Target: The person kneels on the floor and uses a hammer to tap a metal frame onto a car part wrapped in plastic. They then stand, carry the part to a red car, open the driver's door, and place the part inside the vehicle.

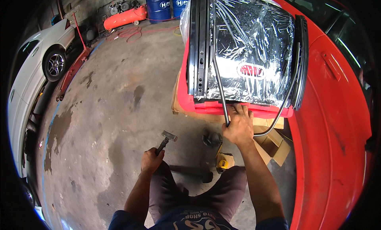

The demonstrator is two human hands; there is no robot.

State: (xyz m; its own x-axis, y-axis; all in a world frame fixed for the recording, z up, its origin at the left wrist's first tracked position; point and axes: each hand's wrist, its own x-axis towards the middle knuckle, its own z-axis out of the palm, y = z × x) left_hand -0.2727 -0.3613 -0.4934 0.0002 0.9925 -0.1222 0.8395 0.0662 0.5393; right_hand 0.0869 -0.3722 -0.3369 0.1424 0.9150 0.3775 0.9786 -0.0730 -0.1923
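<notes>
My left hand [151, 160] is wrapped round the dark handle of a hammer [169, 135], whose blocky metal head points up over the floor. In front of me a car seat [183, 91], red at its edges, lies with its underside up. Clear plastic wrap [254, 43] covers its black base between two black slide rails [198, 51]. A bent grey metal bar [220, 85] loops out from the rails past the seat's near edge. My right hand [241, 125] is closed over the bend of that bar, its fingertips against the red edge. My palm hides part of the bar.
Cardboard [274, 144] lies below the seat, and a yellow tape measure [223, 164] lies near my knees. A red car [325, 123] stands close on the right, a white car [33, 67] at left beside a red jack [75, 69]. An orange compressor [125, 18] and blue drums [158, 6] stand behind.
</notes>
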